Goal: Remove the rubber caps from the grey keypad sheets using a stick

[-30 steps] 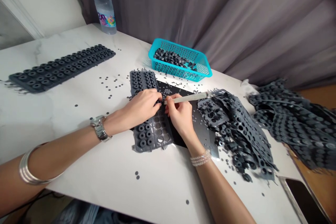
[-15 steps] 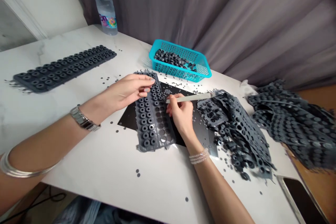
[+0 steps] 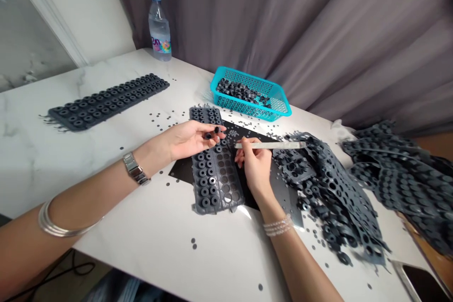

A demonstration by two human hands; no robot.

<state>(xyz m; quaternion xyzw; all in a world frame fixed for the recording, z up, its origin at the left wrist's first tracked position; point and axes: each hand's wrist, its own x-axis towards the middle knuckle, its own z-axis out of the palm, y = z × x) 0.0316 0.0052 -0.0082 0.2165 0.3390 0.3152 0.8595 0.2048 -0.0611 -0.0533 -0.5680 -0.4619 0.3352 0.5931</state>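
My left hand (image 3: 189, 140) is palm-up above a dark grey rubber sheet (image 3: 222, 204), pinching small black rubber rings (image 3: 217, 130) at its fingertips. Rows of raised ring-shaped pieces fill the sheet's left side, while round holes run down the lower right. Beside that sheet, my right hand (image 3: 255, 163) is closed around a whitish flat stick (image 3: 279, 145) that points off to the right. The stick's working end is hidden by the fingers. Beneath the sheet lies a black board (image 3: 180, 170) strewn with small dark discs.
Behind is a turquoise basket (image 3: 247, 109) holding loose black rings. A full rubber sheet (image 3: 109, 101) and a water bottle (image 3: 160, 28) are at left. Holed scrap sheets (image 3: 339, 184), loose rings (image 3: 332, 231), more sheets (image 3: 406, 174) and a phone (image 3: 419, 283) occupy the right.
My left hand has turned its palm upward, and black rings now show between its fingertips. My right hand still grips the stick beside the sheet. The whole view has shifted slightly.
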